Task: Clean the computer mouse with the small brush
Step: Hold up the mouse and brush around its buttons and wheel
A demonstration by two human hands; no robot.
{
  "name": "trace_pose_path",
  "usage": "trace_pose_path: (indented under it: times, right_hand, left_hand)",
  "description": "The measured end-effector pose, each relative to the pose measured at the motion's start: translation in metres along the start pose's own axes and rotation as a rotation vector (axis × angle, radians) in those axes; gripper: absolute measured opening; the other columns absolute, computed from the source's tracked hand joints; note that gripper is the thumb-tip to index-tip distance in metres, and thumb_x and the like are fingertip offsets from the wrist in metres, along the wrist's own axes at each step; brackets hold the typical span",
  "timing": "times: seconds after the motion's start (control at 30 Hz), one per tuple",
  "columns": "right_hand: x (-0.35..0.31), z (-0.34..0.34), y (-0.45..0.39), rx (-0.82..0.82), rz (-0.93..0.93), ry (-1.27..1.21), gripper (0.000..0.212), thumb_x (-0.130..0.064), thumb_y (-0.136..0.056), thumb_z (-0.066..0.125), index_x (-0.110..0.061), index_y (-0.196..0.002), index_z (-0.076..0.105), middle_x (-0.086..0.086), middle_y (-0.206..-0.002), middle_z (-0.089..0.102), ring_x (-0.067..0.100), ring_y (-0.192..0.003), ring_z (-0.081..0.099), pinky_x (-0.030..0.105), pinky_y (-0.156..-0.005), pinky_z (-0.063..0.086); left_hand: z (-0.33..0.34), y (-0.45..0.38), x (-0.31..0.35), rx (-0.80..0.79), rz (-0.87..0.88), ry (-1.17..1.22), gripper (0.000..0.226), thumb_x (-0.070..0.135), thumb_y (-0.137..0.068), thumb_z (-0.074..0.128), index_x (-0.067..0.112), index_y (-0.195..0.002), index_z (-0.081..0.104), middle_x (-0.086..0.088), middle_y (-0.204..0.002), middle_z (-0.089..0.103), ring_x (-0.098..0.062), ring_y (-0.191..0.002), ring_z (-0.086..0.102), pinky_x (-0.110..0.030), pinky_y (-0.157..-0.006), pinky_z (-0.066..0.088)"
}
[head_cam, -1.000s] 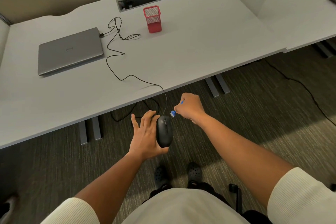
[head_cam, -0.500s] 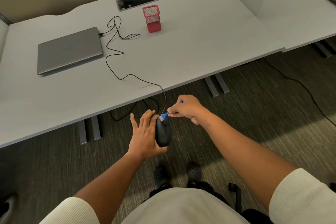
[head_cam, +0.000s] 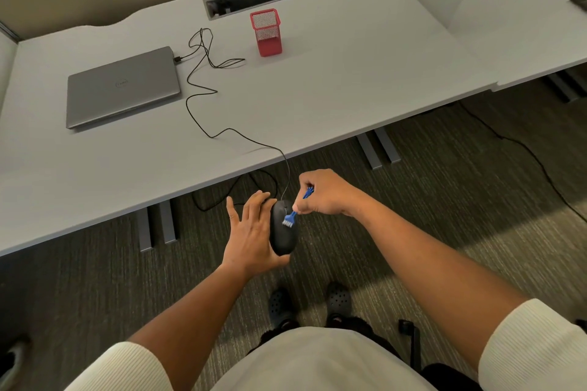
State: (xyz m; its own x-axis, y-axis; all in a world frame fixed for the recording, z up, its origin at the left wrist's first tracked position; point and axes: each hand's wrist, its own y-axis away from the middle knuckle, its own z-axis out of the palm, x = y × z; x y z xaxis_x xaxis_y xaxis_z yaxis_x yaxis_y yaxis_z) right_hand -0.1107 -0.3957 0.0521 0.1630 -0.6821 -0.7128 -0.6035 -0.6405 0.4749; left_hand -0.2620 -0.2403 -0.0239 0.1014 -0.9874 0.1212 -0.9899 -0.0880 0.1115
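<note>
The left hand (head_cam: pixel 251 232) cradles the black computer mouse (head_cam: pixel 282 228) in front of the desk (head_cam: pixel 317 98) edge, above the carpet, fingers mostly straight along its side, thumb tucked under the rear. The right hand (head_cam: pixel 327 194) pinches the small blue brush (head_cam: pixel 293 216); its grip is tight on the handle. Half a second ago the bristles sat at the mouse's front near the cable (head_cam: pixel 203 105); now they've swept back onto the middle of its top shell. Laptop (head_cam: pixel 122 86) and red mesh cup (head_cam: pixel 266 32) unchanged.
</note>
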Motion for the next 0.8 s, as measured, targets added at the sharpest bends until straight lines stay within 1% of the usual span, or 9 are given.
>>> trace_pose_path:
  times: [0.13,0.2,0.3,0.37,0.4,0.53,0.6,0.73,0.8]
  right_hand:
    - [-0.001,0.005,-0.002,0.228,-0.062,0.036,0.011,-0.013,-0.087,0.072,-0.01,-0.085,0.061,0.007,-0.09,0.07,0.019,-0.082,0.067,0.034,-0.074,0.055]
    - [0.001,0.008,-0.001,0.247,-0.085,0.029,0.009,-0.011,-0.088,0.07,-0.01,-0.086,0.062,0.006,-0.09,0.07,0.019,-0.083,0.068,0.036,-0.076,0.056]
    - [0.002,0.008,0.004,0.014,-0.113,0.081,0.015,-0.012,-0.083,0.076,-0.012,-0.082,0.061,0.005,-0.089,0.069,0.02,-0.082,0.068,0.034,-0.071,0.055]
    - [0.003,0.009,0.006,-0.097,-0.124,0.123,0.019,-0.014,-0.081,0.078,-0.015,-0.079,0.059,0.002,-0.089,0.069,0.016,-0.079,0.066,0.028,-0.067,0.052]
    - [0.004,0.01,0.005,-0.077,-0.129,0.111,0.019,-0.014,-0.082,0.078,-0.014,-0.08,0.06,0.001,-0.088,0.069,0.015,-0.079,0.066,0.026,-0.066,0.05]
    - [0.005,0.014,0.002,0.194,-0.178,0.032,0.013,-0.011,-0.086,0.073,-0.012,-0.08,0.062,-0.001,-0.083,0.069,0.009,-0.075,0.065,0.021,-0.064,0.045]
    - [0.006,0.015,0.001,0.256,-0.2,0.024,0.015,-0.011,-0.086,0.073,-0.013,-0.078,0.062,-0.005,-0.079,0.068,0.005,-0.072,0.063,0.019,-0.063,0.043]
    - [0.008,0.012,0.003,0.009,-0.182,0.079,0.016,-0.014,-0.084,0.077,-0.016,-0.08,0.062,-0.007,-0.084,0.07,0.006,-0.078,0.066,0.022,-0.067,0.047]
    - [0.01,0.01,0.004,-0.014,-0.174,0.058,0.016,-0.014,-0.083,0.078,-0.016,-0.08,0.062,-0.008,-0.084,0.071,0.006,-0.078,0.067,0.02,-0.066,0.046]
  left_hand:
    - [-0.001,0.001,0.0,-0.01,-0.005,0.001,0.117,0.082,-0.059,0.065,0.015,-0.15,0.033,-0.007,-0.151,0.026,-0.028,-0.149,0.02,-0.071,-0.118,-0.004]
    - [-0.002,0.002,0.0,-0.015,-0.008,0.001,0.117,0.082,-0.06,0.064,0.015,-0.15,0.033,-0.007,-0.151,0.026,-0.028,-0.149,0.02,-0.071,-0.118,-0.005]
    - [-0.001,0.004,0.0,-0.021,-0.012,0.002,0.115,0.081,-0.061,0.065,0.015,-0.15,0.034,-0.007,-0.152,0.027,-0.028,-0.15,0.02,-0.072,-0.117,-0.005]
    - [-0.001,0.007,-0.001,-0.025,-0.019,0.007,0.114,0.08,-0.061,0.066,0.016,-0.15,0.035,-0.007,-0.152,0.027,-0.028,-0.15,0.02,-0.072,-0.117,-0.004]
    - [0.0,0.008,-0.001,-0.027,-0.023,0.008,0.114,0.081,-0.061,0.064,0.016,-0.15,0.034,-0.007,-0.152,0.027,-0.027,-0.15,0.019,-0.071,-0.117,-0.005]
    - [0.0,0.009,0.0,-0.007,-0.021,0.03,0.115,0.083,-0.06,0.059,0.015,-0.15,0.033,-0.006,-0.15,0.027,-0.027,-0.149,0.021,-0.071,-0.117,-0.007]
    - [0.0,0.009,0.001,-0.002,-0.019,0.026,0.115,0.082,-0.061,0.061,0.014,-0.15,0.034,-0.006,-0.151,0.028,-0.027,-0.149,0.022,-0.071,-0.117,-0.006]
    - [0.0,0.01,0.002,-0.02,-0.023,0.02,0.115,0.082,-0.061,0.062,0.016,-0.15,0.034,-0.006,-0.152,0.027,-0.026,-0.15,0.019,-0.071,-0.117,-0.006]
    - [0.001,0.011,0.001,-0.027,-0.029,0.017,0.116,0.084,-0.061,0.059,0.017,-0.151,0.032,-0.005,-0.152,0.025,-0.025,-0.15,0.017,-0.07,-0.117,-0.007]
